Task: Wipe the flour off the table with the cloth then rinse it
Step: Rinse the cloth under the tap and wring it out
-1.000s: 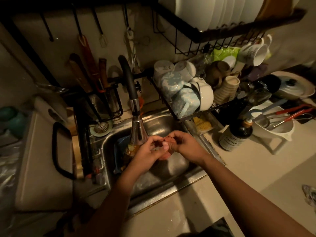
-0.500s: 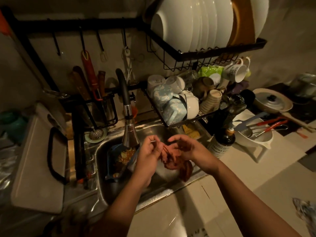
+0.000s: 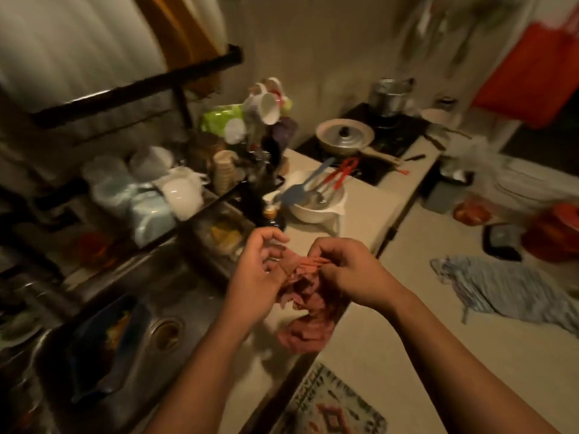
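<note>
No text, label, brand or number can be read; the whole view is smeared by motion blur. Marks resembling lettering are seen along the border of the patterned mat (image 3: 329, 405) at the bottom edge of the view, but they cannot be made out as words. The dark bottle (image 3: 273, 218) standing beside the white bowl (image 3: 316, 211) is too blurred for anything on it to be legible.
</note>
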`<state>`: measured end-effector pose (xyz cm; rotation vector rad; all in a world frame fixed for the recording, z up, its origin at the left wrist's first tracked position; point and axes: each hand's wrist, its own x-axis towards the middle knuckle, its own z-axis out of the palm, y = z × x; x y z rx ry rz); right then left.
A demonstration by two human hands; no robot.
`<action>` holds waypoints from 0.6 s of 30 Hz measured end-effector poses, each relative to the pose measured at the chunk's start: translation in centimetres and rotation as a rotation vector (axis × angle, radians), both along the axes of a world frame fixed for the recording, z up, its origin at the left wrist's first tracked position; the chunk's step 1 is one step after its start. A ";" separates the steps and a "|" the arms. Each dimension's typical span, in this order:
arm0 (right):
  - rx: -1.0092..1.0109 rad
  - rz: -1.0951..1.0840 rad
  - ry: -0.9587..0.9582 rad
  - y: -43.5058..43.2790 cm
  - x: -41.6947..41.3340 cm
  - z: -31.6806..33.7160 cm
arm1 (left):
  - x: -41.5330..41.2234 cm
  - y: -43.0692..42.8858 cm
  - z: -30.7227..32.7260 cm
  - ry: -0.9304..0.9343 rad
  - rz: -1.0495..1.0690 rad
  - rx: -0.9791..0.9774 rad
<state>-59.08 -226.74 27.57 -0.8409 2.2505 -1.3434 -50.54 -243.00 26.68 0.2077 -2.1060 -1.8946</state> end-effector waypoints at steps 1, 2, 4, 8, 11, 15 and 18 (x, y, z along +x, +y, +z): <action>-0.006 -0.051 0.009 2.5 -0.4 0.3 | -1.0 2.0 0.2 -0.051 -0.069 0.032; -0.014 -0.113 0.005 5.1 -0.7 0.6 | -2.0 4.2 0.5 -0.090 -0.143 0.028; -0.078 -0.251 -0.055 10.7 -1.3 0.9 | -4.1 8.8 0.8 -0.171 -0.322 -0.052; -0.162 -0.486 -0.051 22.1 -1.5 1.3 | -7.6 19.5 2.0 -0.196 -0.625 -0.278; -0.098 -0.646 -0.022 31.3 -1.0 1.2 | -10.0 27.7 2.3 -0.140 -0.649 -0.337; -0.081 -0.810 0.031 43.0 0.5 1.4 | -12.8 38.9 2.3 -0.087 -0.745 -0.222; -0.144 -0.833 -0.035 50.3 2.1 1.4 | -13.7 47.6 2.6 -0.071 -0.841 -0.187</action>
